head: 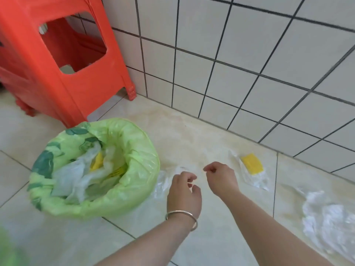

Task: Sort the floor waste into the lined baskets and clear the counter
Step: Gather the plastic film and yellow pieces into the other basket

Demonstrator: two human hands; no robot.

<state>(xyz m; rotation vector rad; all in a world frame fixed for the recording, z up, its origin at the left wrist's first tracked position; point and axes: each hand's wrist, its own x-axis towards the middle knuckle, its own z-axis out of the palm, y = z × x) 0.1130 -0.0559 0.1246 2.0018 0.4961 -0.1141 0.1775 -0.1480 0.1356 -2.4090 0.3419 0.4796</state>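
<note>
- While both your hands hover low over the floor tiles (201, 242), neither one clearly grips anything.
- Your left hand (184, 192), bracelet (182, 217) on the wrist: fingers curled loosely with a gap between thumb and fingers. A clear plastic film (163, 184) lies right under and just left of it; contact is too blurred to call.
- Your right hand (221, 177): thumb and forefinger pinched together, other fingers curled in. Whether clear film is caught in that pinch, you can't tell from this view.
- Left of your left hand: basket with green liner (134, 169), standing on the floor, already holding crumpled clear plastic and something yellow.
- Right of your right hand, near the wall (249, 54): clear packet with a yellow piece (251, 163) inside, flat on the floor, apart from the hand.
- Further right: crumpled clear plastic bag (326, 214), also on the floor.
- Beyond the basket: red plastic stool (48, 83) by the wall.
</note>
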